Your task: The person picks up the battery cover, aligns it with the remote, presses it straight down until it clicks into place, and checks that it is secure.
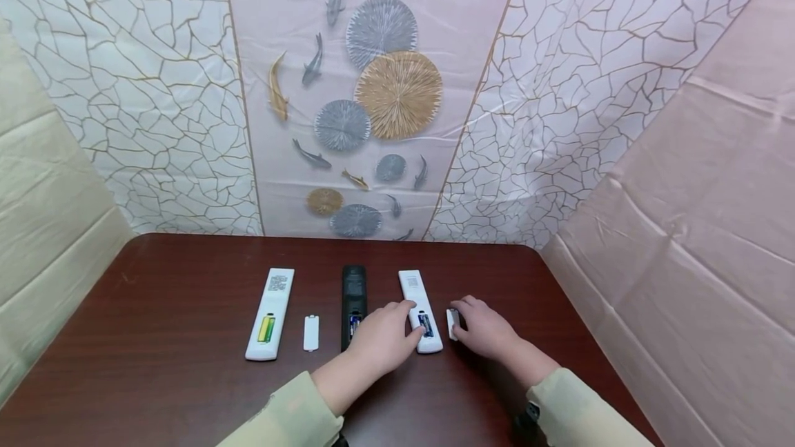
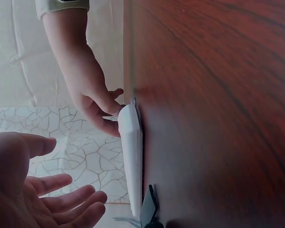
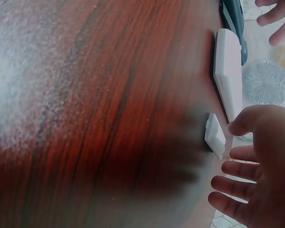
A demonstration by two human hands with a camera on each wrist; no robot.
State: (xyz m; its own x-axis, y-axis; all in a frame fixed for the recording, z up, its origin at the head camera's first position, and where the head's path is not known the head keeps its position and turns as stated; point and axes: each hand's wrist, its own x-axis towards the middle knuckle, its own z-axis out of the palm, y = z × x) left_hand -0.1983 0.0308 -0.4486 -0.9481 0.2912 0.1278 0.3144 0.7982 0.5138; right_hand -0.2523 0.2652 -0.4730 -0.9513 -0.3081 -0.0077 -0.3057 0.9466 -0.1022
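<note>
Beside the right-hand white remote control (image 1: 411, 288) hovers my left hand (image 1: 380, 338), thumb and fingers spread and holding nothing. That remote lies face down, its battery bay uncovered with blue batteries (image 1: 425, 324) inside. My right hand (image 1: 487, 331) reaches around a small white battery cover (image 1: 451, 325) to the right of the remote. In the right wrist view the cover (image 3: 214, 136) lies on the table, apart from the loosely extended fingers. Partly behind my left hand is a black remote control (image 1: 354, 285), also with its battery bay uncovered.
Farther left lies another white remote control (image 1: 270, 299) with yellow-green batteries (image 1: 266, 328) showing. A second white battery cover (image 1: 311, 334) rests between it and the black remote. The dark wooden table (image 1: 155, 350) meets patterned cloth walls (image 1: 174, 88) at its back and sides.
</note>
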